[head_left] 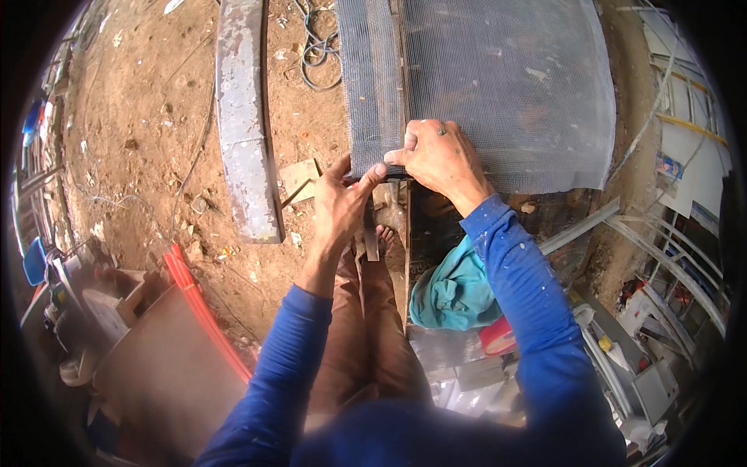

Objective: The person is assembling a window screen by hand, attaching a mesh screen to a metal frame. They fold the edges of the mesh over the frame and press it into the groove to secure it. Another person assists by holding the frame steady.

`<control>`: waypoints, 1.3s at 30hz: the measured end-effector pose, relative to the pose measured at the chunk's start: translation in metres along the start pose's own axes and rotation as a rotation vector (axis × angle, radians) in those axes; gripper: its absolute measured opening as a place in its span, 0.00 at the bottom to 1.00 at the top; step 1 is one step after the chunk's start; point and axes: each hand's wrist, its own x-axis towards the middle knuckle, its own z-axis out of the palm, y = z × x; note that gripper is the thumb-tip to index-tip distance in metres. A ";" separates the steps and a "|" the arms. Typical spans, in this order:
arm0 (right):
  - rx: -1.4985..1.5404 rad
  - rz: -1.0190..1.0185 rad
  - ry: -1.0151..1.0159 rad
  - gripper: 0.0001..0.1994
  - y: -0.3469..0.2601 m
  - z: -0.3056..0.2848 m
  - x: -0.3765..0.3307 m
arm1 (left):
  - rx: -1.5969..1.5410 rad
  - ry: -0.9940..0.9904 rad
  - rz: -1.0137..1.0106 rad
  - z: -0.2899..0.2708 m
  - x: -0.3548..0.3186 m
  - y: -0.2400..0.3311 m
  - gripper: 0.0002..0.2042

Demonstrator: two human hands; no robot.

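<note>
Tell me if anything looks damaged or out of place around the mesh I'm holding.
The grey mesh sheet looks intact; both hands, left hand and right hand, pinch its near edge. Oddities: a teal cloth lies bunched below it, and a cable lies tangled on the dirt.

Bare brown dirt floor [148,101], scattered with scraps and stones. Long grey plank [243,117] lying on it, coiled wire [315,50] beyond. Red-edged board [175,366] lower left. White frames [685,156] and bars stacked along the right. Soft daylight throughout.
</note>
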 end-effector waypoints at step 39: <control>0.007 -0.008 -0.007 0.20 0.004 0.003 0.007 | -0.086 -0.047 -0.081 0.020 -0.005 0.009 0.29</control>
